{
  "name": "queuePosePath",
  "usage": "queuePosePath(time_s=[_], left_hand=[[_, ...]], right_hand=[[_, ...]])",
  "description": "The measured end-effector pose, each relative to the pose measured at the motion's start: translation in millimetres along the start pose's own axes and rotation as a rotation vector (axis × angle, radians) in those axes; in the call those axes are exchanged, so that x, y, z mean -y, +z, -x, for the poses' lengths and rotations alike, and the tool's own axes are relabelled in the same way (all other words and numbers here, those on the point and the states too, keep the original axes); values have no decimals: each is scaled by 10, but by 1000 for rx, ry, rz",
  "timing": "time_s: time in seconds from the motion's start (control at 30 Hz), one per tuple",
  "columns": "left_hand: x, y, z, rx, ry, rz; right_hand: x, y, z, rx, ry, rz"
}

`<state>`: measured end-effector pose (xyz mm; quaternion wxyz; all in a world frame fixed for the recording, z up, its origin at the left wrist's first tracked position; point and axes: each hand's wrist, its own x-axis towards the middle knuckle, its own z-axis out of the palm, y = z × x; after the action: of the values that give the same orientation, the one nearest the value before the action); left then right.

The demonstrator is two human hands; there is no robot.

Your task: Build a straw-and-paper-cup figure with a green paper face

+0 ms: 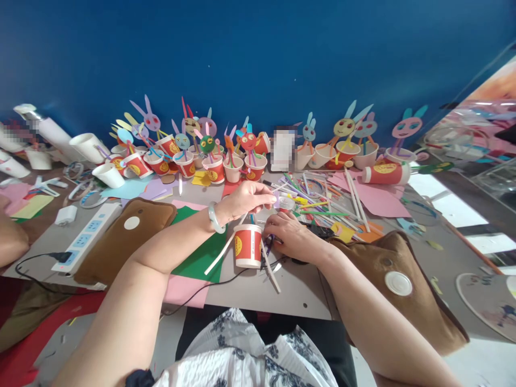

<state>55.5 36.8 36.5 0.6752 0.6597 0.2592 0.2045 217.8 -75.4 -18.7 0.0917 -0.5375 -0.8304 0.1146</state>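
Observation:
My left hand (252,199), wearing a pale bangle, is raised over the table with its fingertips pinched on a small purple paper piece (276,200). Just below it a red and white paper cup (248,246) stands on the table. White strips (224,248) slope down on both sides of the cup, and something blue shows at its top. To the right of the cup, my right hand (285,234) rests low with its fingers curled downward. A dark and purple item lies by those fingertips; what they grip is hidden.
Paper cups with rabbit-faced figures (248,141) line the blue wall. Loose coloured sticks (318,201) lie behind my right hand. Brown plush pouches (124,236) flank the work spot, with a power strip (91,236) at left. A black cable (217,285) crosses the front. Another person's arm shows far left.

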Motion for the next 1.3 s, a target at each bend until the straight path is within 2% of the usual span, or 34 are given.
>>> queuePosePath(time_s=[0.27,0.4,0.5,0.57,0.67,0.77,0.83,1.17,1.3], left_hand=[[16,-18,-14,2,-1,19],[-16,-28,-12,-3,11,18],[-55,-24,0,-16,3,8],[-68,-24,9,-24,-5,2],[-60,-27,11,-27,0,-12],[-44,-25,0,-41,9,-11],[-39,-17,-7,-52,1,-10],[-24,-9,11,-9,74,-14],[-19,-4,23,16,102,-4]], right_hand=[[-33,-20,-26,-33,18,31],[-91,-101,8,-139,22,30],[-163,-180,57,-231,66,116],[-207,-234,93,-284,156,207],[-254,-306,137,-431,402,278],[-285,-363,162,-605,663,227],[-291,-384,166,-684,733,128],[-64,-303,103,-856,444,-662],[-33,-320,95,-800,298,-879]])
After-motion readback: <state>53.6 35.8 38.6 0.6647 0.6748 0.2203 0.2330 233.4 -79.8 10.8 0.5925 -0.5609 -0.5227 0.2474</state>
